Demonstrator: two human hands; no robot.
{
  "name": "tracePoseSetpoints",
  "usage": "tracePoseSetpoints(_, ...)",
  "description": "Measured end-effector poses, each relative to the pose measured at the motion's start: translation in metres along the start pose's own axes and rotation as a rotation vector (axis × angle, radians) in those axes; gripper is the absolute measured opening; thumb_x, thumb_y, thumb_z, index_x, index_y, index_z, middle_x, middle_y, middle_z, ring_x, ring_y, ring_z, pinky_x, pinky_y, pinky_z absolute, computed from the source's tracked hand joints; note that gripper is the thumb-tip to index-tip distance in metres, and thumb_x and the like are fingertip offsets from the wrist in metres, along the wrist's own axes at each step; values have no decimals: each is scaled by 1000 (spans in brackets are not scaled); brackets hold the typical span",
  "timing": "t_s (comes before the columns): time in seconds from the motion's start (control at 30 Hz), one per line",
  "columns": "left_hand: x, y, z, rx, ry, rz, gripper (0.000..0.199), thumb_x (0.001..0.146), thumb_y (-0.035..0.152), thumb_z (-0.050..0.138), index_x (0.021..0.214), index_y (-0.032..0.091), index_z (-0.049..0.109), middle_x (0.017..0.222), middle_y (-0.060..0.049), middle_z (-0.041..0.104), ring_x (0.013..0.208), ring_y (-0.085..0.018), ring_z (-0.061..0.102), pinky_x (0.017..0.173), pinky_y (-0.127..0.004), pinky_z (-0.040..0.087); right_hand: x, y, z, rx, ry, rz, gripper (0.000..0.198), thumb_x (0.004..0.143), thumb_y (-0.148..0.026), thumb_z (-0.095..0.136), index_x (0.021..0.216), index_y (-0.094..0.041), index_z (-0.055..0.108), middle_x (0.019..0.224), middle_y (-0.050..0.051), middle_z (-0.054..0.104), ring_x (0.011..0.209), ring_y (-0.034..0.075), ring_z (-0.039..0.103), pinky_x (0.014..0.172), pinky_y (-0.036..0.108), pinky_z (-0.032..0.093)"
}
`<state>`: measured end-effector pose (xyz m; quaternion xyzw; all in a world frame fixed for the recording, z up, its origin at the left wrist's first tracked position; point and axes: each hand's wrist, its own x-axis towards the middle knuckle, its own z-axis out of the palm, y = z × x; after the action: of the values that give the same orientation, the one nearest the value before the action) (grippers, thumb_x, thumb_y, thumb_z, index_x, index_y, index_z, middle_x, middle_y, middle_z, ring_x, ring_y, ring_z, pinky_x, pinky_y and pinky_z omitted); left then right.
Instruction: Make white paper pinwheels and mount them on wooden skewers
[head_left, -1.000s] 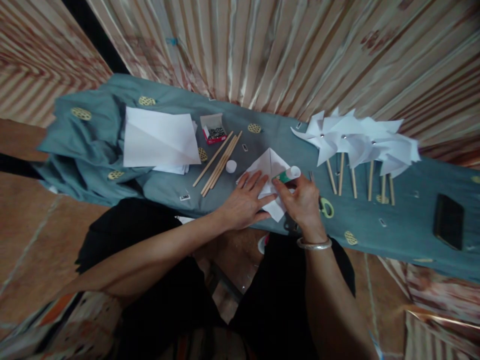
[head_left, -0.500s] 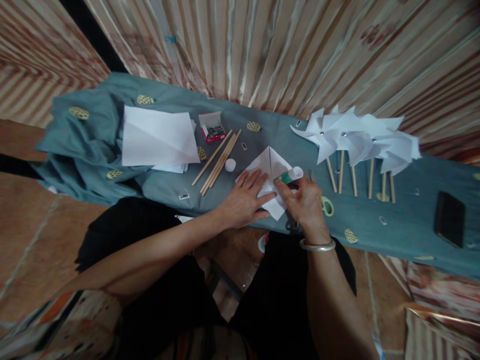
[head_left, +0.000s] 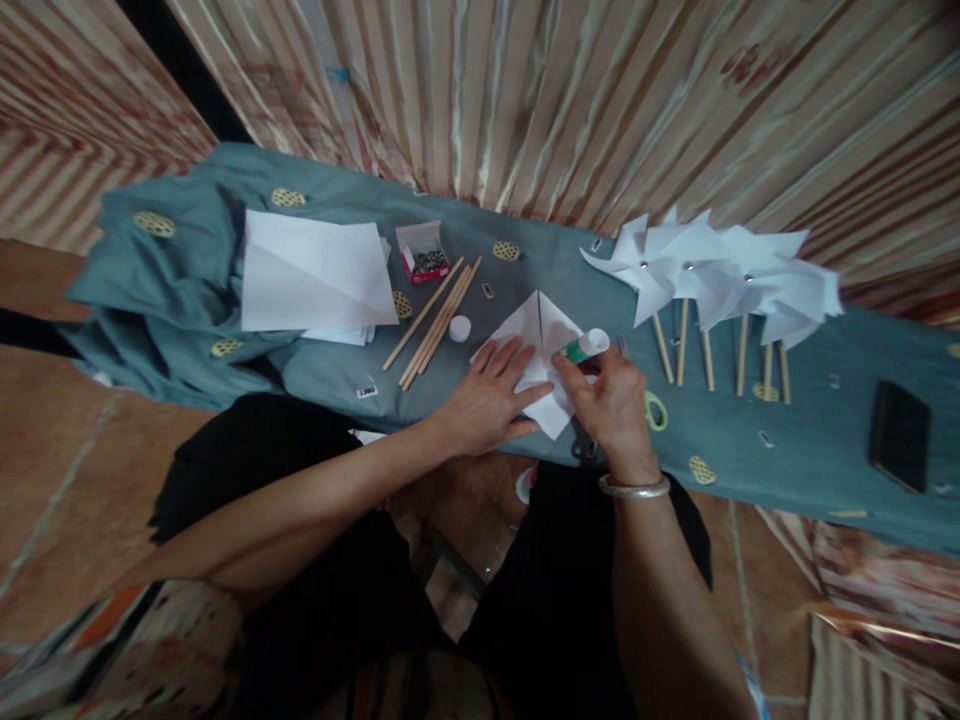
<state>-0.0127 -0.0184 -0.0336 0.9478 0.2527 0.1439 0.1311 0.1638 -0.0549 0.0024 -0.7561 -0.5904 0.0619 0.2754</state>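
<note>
A cut square of white paper (head_left: 555, 408) lies turned like a diamond at the table's front edge. Across its left side my left hand (head_left: 491, 400) rests flat, fingers spread. My right hand (head_left: 611, 405) grips a green and white glue stick (head_left: 585, 346) over the paper's right part; the end that faces the paper is hidden by my fingers. The white glue stick cap (head_left: 460, 328) stands apart on the cloth, left of the paper. Partly behind my right hand lie scissors with a light green handle (head_left: 655, 411).
Several wooden sticks (head_left: 439, 325) lie beside an open red box of small metal pins (head_left: 426, 262). White paper sheets (head_left: 315, 275) are stacked at the left. Several finished paper pinwheels (head_left: 712, 265) overlap at the right, and a black phone (head_left: 900, 437) lies farther right.
My right hand has shifted very slightly to the right with the glue stick. My left hand and the paper stay where they were.
</note>
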Motion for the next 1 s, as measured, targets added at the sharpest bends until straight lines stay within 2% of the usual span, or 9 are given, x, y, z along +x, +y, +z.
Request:
tracePoseSetpoints(0.73, 0, 0, 0, -23, -5, -6, 52, 87, 49, 62, 133, 25, 55, 153, -17, 40, 145, -38, 29, 114, -63, 25, 7, -2, 6, -1, 27, 16, 29, 83, -45, 60, 87, -17, 66, 76, 11, 73, 70, 25, 68, 67, 37, 48)
tracePoseSetpoints(1.0, 0, 1, 0, -21, -4, -9, 52, 87, 48, 63, 133, 24, 57, 152, -19, 41, 145, -40, 30, 113, -63, 26, 9, -5, 6, 0, 14, 37, 23, 81, -39, 64, 86, -16, 66, 76, 11, 73, 70, 25, 68, 66, 35, 47)
